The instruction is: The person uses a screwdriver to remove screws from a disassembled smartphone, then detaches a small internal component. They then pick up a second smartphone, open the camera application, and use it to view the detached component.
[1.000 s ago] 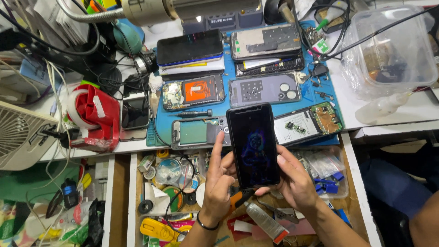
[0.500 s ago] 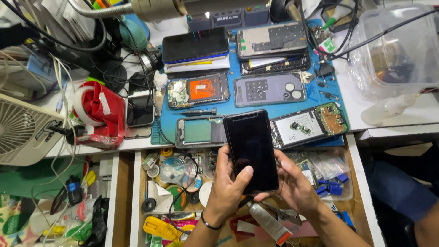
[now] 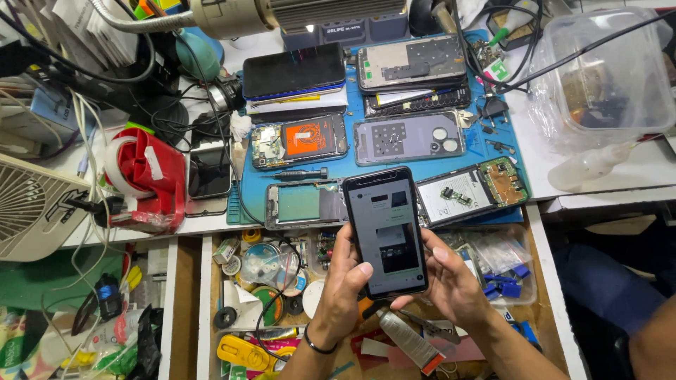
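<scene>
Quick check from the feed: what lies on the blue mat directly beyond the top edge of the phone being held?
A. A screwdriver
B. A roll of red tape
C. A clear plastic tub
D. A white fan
A: a dark screwdriver lies on the blue mat just beyond the held phone, which the left hand and right hand support.

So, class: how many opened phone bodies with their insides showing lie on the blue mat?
5: top right, orange-centred one, grey one, green-tinted frame, and right of the held phone. Stacked ones may hide more.
</scene>
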